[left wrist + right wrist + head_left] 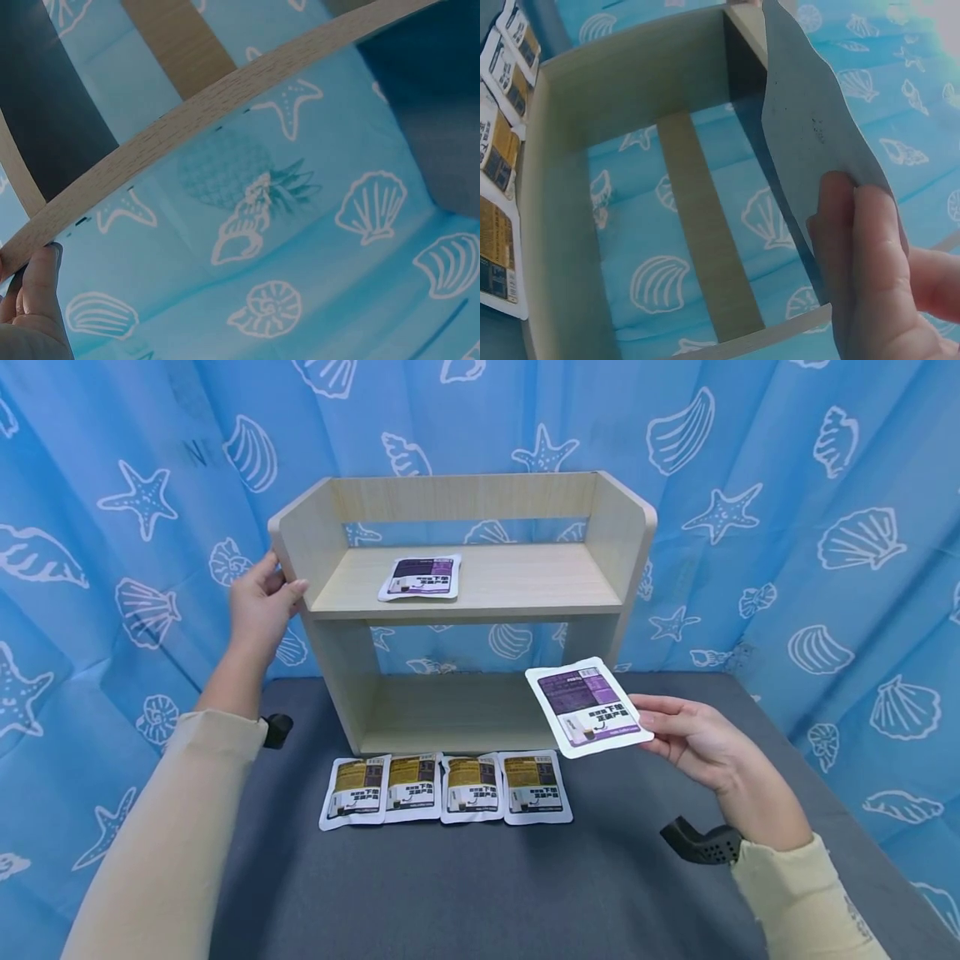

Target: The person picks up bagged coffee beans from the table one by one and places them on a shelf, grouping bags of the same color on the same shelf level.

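Observation:
My right hand pinches a white-edged sachet with a purple label by its lower right edge, in front of the shelf's right side. In the right wrist view the sachet's plain back faces the camera, with fingers against it. At the far left my left hand grips the side panel of a two-tier wooden shelf. The left wrist view shows its thumb at the panel's edge. A similar purple sachet lies on the upper tier, towards the left.
Several brown-labelled sachets lie side by side along the shelf's front foot, on a dark grey tabletop. Behind the shelf hangs a blue curtain with white shells and starfish.

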The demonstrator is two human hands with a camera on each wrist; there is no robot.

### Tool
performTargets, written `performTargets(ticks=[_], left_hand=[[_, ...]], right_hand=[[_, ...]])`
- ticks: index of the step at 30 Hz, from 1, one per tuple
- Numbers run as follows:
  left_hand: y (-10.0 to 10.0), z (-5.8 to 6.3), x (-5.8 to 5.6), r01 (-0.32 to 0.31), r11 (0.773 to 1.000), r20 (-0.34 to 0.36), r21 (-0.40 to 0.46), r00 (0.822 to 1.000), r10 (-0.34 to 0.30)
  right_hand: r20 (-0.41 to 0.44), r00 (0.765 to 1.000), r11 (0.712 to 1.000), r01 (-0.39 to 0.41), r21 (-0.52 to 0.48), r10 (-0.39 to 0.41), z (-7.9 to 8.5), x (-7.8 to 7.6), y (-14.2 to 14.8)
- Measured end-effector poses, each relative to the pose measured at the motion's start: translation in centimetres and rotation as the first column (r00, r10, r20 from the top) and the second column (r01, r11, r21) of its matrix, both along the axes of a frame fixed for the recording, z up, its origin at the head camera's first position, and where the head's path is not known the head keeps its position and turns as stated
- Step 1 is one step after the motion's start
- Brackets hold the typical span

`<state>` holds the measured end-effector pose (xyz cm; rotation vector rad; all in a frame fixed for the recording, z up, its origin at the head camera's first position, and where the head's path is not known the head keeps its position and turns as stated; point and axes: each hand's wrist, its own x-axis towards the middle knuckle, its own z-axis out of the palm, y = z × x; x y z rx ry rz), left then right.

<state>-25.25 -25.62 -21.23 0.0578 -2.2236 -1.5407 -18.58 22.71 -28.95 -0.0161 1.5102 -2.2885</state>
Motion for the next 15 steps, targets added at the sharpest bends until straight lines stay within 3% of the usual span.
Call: performTargets(ticks=[15], left_hand=[[0.0, -0.1, -0.2, -0.007, 1.0, -0.005, -0.004, 1.0, 0.007]], right_hand=[[-0.024, 1.0, 1.0, -0.009, -0.002, 0.009, 1.9, -0.7, -0.3]])
